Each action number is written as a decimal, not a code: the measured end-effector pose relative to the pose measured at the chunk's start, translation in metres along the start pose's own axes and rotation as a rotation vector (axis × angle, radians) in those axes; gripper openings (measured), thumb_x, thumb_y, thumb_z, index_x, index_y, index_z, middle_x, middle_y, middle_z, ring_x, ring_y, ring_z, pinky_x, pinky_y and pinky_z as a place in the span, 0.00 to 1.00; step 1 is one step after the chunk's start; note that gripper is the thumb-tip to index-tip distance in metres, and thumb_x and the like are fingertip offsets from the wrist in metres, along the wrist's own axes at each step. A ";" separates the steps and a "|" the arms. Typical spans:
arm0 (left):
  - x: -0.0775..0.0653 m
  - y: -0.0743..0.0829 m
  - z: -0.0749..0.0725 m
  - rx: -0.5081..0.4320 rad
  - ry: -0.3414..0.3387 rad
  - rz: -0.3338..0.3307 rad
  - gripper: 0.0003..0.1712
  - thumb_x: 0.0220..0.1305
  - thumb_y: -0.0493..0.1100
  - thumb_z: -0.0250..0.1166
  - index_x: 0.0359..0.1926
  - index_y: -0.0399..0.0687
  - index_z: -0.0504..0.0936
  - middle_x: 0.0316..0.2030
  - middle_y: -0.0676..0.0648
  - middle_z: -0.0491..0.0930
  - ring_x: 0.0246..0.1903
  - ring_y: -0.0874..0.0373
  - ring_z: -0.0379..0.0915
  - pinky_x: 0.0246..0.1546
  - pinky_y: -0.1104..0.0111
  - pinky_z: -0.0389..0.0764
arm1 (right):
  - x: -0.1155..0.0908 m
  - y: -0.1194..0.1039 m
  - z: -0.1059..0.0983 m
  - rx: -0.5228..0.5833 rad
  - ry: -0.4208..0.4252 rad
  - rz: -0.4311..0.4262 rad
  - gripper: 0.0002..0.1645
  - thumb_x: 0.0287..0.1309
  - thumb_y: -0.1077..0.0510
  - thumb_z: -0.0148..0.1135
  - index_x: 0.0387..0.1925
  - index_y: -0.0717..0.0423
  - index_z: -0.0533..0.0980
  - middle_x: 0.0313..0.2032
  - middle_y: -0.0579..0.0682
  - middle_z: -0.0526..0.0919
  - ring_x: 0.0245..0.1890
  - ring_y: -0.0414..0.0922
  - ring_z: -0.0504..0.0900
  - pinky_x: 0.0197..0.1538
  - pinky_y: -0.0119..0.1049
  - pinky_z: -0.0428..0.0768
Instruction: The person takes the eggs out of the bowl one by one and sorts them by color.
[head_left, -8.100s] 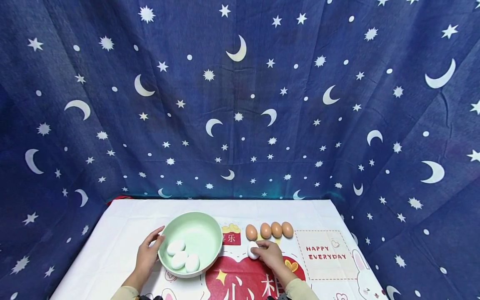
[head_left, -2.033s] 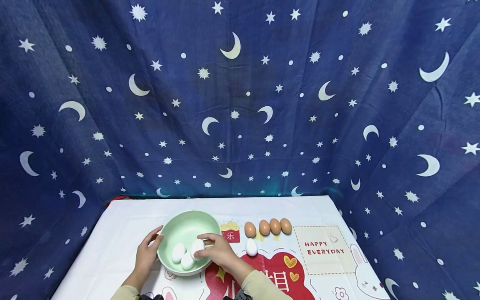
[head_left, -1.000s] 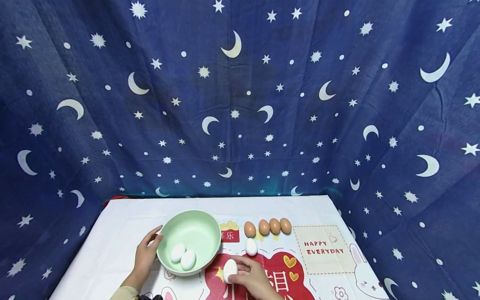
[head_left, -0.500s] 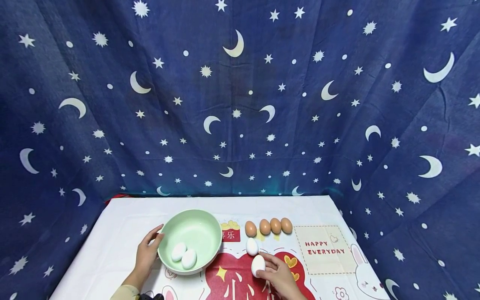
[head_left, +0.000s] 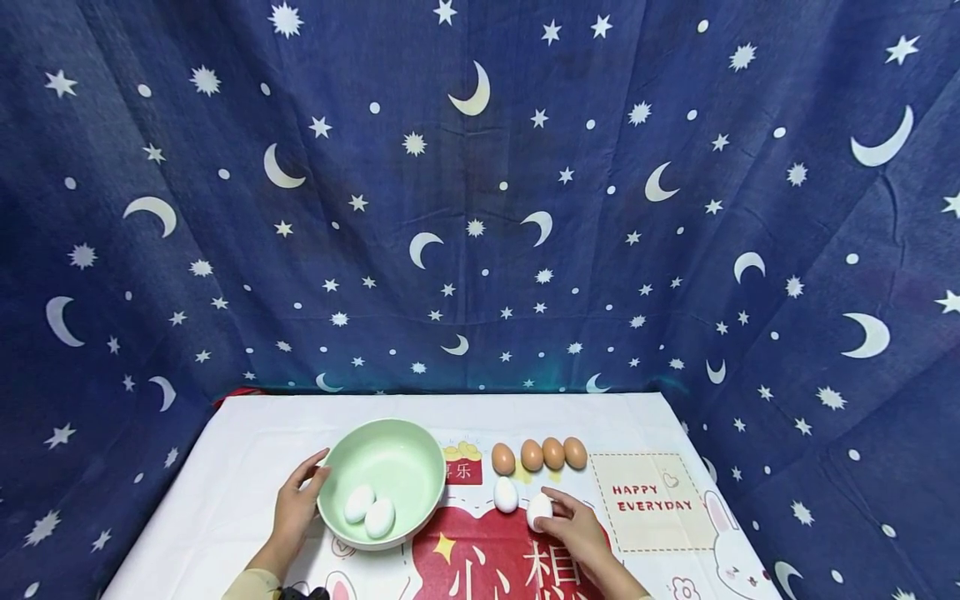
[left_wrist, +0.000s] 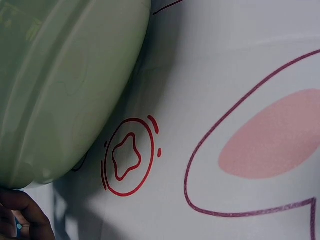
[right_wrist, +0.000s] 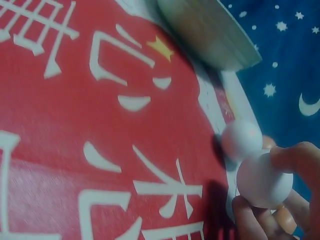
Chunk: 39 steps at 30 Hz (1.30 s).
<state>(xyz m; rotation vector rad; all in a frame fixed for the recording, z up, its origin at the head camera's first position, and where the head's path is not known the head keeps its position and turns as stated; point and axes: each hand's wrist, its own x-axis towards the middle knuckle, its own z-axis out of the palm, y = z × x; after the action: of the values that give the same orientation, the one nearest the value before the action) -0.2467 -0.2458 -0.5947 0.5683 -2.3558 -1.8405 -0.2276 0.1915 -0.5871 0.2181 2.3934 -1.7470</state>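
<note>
My right hand pinches a white egg between thumb and fingers, at the upper right of the printed red heart. Just left of it a second white egg lies on the cloth; it shows behind the held egg in the right wrist view. My left hand holds the left rim of a pale green bowl, and its curled fingers show at the bowl's edge in the left wrist view. Inside the bowl are two white eggs, side by side near the front.
Several brown eggs lie in a row behind the white ones, the leftmost brown egg slightly apart. A white printed cloth covers the table. A blue curtain with stars and moons hangs behind and at both sides.
One white egg was set down in front of the leftmost brown egg. My right hand then lifted another out of the bowl and carried it right, beside that one. The left hand stays at the bowl.
</note>
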 end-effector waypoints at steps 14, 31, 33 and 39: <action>-0.001 0.001 0.000 0.001 -0.015 0.005 0.28 0.75 0.53 0.53 0.70 0.48 0.68 0.60 0.37 0.66 0.44 0.61 0.72 0.38 0.79 0.82 | 0.025 0.004 -0.007 -0.177 0.057 0.001 0.38 0.45 0.60 0.73 0.61 0.64 0.74 0.51 0.62 0.83 0.47 0.51 0.83 0.52 0.42 0.82; -0.002 0.001 0.000 0.008 -0.014 0.012 0.28 0.75 0.54 0.53 0.69 0.48 0.68 0.59 0.37 0.66 0.42 0.65 0.70 0.37 0.79 0.81 | 0.034 0.002 -0.009 -0.157 0.023 -0.036 0.35 0.44 0.65 0.71 0.58 0.67 0.76 0.42 0.58 0.85 0.38 0.44 0.81 0.39 0.30 0.81; -0.002 0.001 -0.001 0.005 -0.017 0.012 0.28 0.75 0.54 0.53 0.70 0.48 0.68 0.60 0.37 0.66 0.42 0.65 0.70 0.38 0.80 0.81 | 0.034 0.001 -0.009 -0.145 0.018 -0.040 0.34 0.44 0.65 0.71 0.57 0.68 0.76 0.42 0.58 0.85 0.38 0.43 0.81 0.38 0.30 0.82; -0.001 0.001 -0.001 0.011 -0.021 0.014 0.28 0.75 0.53 0.53 0.70 0.48 0.68 0.60 0.37 0.66 0.44 0.62 0.70 0.39 0.80 0.80 | 0.036 0.002 -0.007 -0.130 0.025 -0.060 0.33 0.43 0.66 0.71 0.56 0.69 0.76 0.43 0.60 0.85 0.39 0.43 0.81 0.39 0.28 0.81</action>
<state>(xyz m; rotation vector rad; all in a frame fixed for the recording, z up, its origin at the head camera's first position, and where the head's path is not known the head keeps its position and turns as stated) -0.2455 -0.2457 -0.5929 0.5349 -2.3781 -1.8379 -0.2625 0.1996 -0.5946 0.1531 2.5451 -1.6143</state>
